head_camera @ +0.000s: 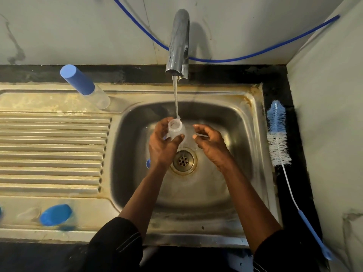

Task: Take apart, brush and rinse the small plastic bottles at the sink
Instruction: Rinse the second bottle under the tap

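Observation:
My left hand (pixel 163 142) grips a small clear plastic bottle (pixel 176 129) with no cap, its mouth up under the running stream from the tap (pixel 177 42). My right hand (pixel 209 143) pinches a thin clear tube (pixel 202 135) just right of the bottle, over the sink basin (pixel 231 122). A blue piece (pixel 148 163) peeks out from behind my left wrist in the basin. A bottle brush (pixel 278 138) with blue and white bristles lies on the counter to the right of the sink.
A capped clear bottle with a tall blue cap (pixel 84 85) stands at the back of the draining board (pixel 53 150). Another blue-capped bottle (pixel 56 214) and a clear part (pixel 28 213) lie at its front edge. A blue hose (pixel 235 59) runs along the wall.

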